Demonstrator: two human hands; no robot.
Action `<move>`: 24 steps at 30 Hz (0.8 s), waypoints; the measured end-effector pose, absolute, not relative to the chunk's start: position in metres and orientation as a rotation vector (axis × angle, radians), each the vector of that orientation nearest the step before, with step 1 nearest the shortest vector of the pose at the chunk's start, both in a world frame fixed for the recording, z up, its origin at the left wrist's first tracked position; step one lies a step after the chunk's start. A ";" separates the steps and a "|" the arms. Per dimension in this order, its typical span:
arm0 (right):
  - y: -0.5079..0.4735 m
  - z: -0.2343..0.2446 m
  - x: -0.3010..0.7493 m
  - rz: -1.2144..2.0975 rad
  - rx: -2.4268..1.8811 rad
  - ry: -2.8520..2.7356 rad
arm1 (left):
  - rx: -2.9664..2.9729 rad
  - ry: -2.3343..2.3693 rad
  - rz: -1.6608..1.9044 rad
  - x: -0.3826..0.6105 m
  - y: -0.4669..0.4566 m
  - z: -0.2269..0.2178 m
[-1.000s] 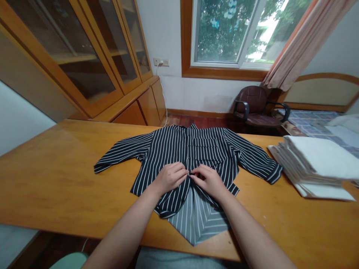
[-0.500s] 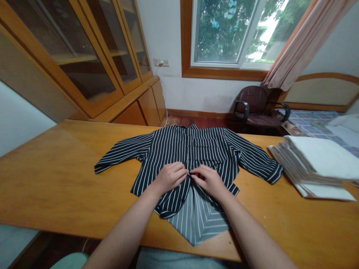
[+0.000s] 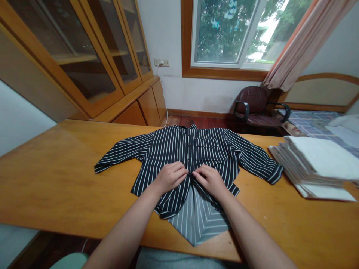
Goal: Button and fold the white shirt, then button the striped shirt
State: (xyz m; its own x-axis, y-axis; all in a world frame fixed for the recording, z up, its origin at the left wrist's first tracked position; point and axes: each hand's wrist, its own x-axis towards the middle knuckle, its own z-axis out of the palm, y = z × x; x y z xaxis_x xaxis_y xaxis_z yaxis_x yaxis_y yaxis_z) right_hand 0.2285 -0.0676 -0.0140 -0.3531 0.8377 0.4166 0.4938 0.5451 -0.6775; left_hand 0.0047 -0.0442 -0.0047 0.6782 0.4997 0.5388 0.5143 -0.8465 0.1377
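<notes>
A black shirt with white stripes point(image 3: 168, 149) lies face up on the wooden table, its collar at the far edge and both sleeves spread sideways. My left hand point(image 3: 171, 176) pinches the front edge of the shirt at the middle, low on the placket. Close beside it, my right hand point(image 3: 209, 180) pinches the other front edge, fingertips almost touching the left ones. Any button between the fingertips is too small to make out. Below the hands the front panels part, and the grey inner side of the shirt's back shows near the table's front edge.
On the right of the table point(image 3: 56, 179) stands a stack of folded white sheets point(image 3: 319, 160), close to the shirt's cuff. Behind are a maroon armchair point(image 3: 254, 104), a bed and a window. A glass-doored cabinet point(image 3: 112, 56) rises at the back left.
My right fingertips have shifted very slightly to the right, away from the left ones. The left hand and the rest of the shirt look the same.
</notes>
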 end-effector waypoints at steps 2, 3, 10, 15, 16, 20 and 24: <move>-0.067 -0.013 0.229 0.553 -1.099 -2.007 | -2.859 -0.870 -0.913 0.004 -0.044 -0.005; -0.067 -0.013 0.229 0.540 -1.114 -1.995 | -2.866 -0.874 -0.919 0.004 -0.044 -0.005; -0.062 -0.016 0.231 0.509 -1.238 -1.907 | -3.030 -1.030 -0.872 0.005 -0.043 -0.004; -0.058 -0.024 0.234 0.499 -1.242 -1.977 | -3.085 -1.157 -0.811 0.005 -0.040 -0.010; -0.057 -0.025 0.235 0.498 -1.235 -1.989 | -3.080 -1.163 -0.819 0.005 -0.039 -0.011; -0.056 -0.027 0.239 0.510 -1.232 -1.993 | -3.088 -1.146 -0.830 0.002 -0.034 -0.013; -0.058 -0.020 0.244 0.500 -1.234 -1.969 | -3.091 -1.178 -0.801 -0.002 -0.028 -0.014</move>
